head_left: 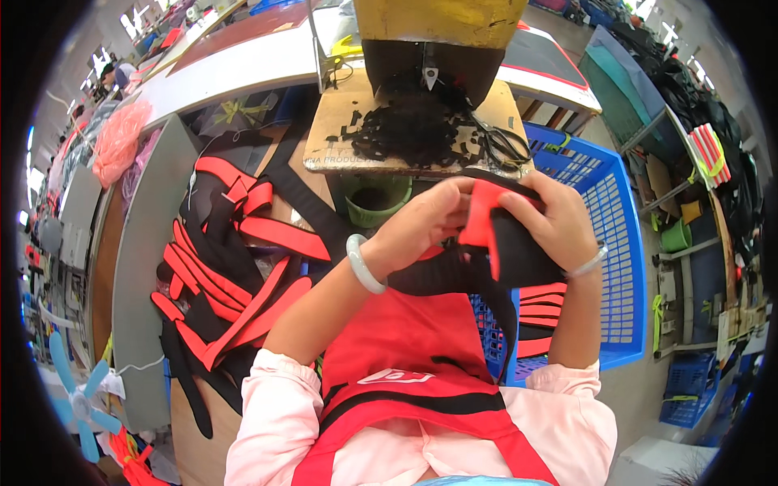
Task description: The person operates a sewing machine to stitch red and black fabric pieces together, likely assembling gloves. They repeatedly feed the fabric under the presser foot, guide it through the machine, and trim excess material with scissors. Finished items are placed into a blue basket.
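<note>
In front of my red apron [405,324] I hold a folded black and orange-red fabric strap [523,251] with both hands. My right hand [567,223] is closed round its black end, the thumb pressed on top. Fingers curled, my left hand [417,223] grips the strap from the other side; its fingertips are partly hidden behind the orange-red part. A dark length hangs from the strap toward the basket. To my left lies a tangled heap of similar straps [219,283], black and orange-red.
Ahead stands a machine with a yellow housing [442,20]; black scraps [405,125] and scissors [506,147] lie on its wooden table [332,130]. Below is a green bin [381,211]. A blue basket [620,243] with stacked straps stands at my right. A grey panel [146,283] borders the left heap.
</note>
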